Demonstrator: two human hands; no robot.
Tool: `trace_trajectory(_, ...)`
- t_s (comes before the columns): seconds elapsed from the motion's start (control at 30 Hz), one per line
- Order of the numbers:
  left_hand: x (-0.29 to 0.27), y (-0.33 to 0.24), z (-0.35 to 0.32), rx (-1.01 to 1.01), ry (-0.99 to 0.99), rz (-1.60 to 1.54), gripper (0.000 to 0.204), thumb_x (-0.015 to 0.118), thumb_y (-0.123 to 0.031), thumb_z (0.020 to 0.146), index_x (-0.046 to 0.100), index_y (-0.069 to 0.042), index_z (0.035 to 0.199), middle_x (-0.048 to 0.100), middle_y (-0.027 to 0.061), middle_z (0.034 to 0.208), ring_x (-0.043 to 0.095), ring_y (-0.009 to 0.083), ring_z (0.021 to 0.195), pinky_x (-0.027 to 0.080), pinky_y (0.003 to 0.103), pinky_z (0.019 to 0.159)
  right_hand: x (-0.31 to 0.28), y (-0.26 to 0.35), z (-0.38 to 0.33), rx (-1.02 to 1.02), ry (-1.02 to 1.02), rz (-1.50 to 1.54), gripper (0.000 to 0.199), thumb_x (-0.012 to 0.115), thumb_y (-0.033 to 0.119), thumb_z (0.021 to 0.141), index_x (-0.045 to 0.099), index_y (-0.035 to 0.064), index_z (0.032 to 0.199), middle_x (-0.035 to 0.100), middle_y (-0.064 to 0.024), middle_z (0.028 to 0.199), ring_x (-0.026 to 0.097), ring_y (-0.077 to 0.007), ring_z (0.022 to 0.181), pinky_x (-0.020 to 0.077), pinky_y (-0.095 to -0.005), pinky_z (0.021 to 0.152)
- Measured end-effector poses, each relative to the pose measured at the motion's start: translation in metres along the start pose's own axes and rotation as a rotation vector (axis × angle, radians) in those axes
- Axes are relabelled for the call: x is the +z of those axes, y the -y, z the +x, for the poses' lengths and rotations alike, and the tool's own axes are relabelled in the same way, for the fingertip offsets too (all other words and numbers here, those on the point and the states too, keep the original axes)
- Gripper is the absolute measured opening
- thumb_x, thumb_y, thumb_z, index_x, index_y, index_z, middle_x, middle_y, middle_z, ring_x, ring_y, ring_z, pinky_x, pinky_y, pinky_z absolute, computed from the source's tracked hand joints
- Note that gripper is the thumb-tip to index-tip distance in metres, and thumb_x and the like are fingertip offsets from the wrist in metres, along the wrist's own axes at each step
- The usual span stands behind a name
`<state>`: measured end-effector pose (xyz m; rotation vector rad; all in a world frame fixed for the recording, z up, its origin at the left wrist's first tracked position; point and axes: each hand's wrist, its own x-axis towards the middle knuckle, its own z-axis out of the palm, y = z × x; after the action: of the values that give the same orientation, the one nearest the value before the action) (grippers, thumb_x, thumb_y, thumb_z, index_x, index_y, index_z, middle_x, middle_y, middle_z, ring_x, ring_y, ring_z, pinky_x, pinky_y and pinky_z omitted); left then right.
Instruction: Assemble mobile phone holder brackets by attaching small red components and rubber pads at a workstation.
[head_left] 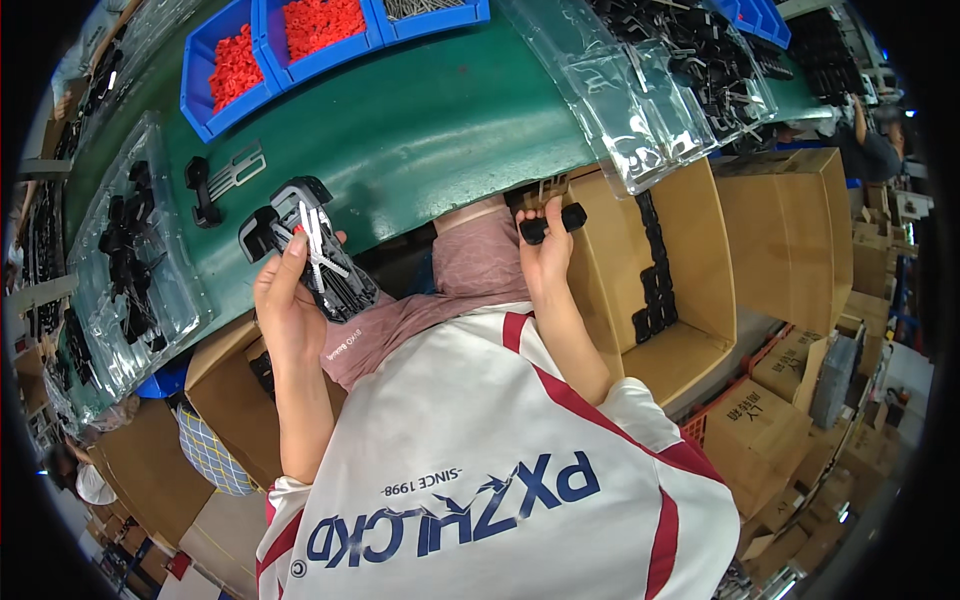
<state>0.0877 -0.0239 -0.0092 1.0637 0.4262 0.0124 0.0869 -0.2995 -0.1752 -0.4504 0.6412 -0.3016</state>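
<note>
My left hand (284, 292) grips a black plastic assembly (342, 288) at the bench's front edge. White toothed strips and a small red piece show on it, near my thumb. Out to the right, my right hand (545, 255) has its fingers closed round a black block-shaped part (553, 224) beside an open carton. A slotted metal end seems to stick out beyond those fingers, partly hidden. On the green bench (430, 130), left of the assembly, lies a similar black part with a slotted metal plate (225, 180).
Blue bins (222, 85) at the bench's back hold red pieces and metal pins. Clear plastic trays of black parts lie at left (135, 250) and right (665, 90). An open carton (690, 290) with black parts stands at my right. More cartons (745, 440) stand beyond.
</note>
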Motion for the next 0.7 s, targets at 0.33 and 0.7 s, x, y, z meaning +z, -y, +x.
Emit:
trace_trajectory(0.33, -0.001, 0.002, 0.005, -0.024, -0.023, 0.002, 0.024, 0.058, -0.013, 0.092, 0.064, 0.008, 0.101, 0.069, 0.0201, 0.089, 0.065, 0.0164, 0.069, 0.052, 0.021, 0.063, 0.003, -0.005, 0.004, -0.045, -0.061, -0.043, 0.026, 0.072, 0.023, 0.085, 0.061, 0.0056, 0.1, 0.054, -0.0021, 0.077, 0.053, -0.0136, 0.069, 0.0479, -0.0309, 0.072)
trace_trajectory(0.7, -0.008, 0.004, 0.016, -0.071, -0.044, -0.039, 0.024, 0.058, -0.013, 0.091, 0.063, 0.008, 0.102, 0.069, 0.0192, 0.089, 0.066, 0.0168, 0.07, 0.051, 0.021, 0.062, 0.026, -0.005, -0.004, -0.085, -0.247, -0.257, 0.027, 0.072, 0.025, 0.085, 0.058, 0.0047, 0.098, 0.056, -0.0042, 0.082, 0.053, -0.0139, 0.07, 0.0503, -0.0313, 0.068)
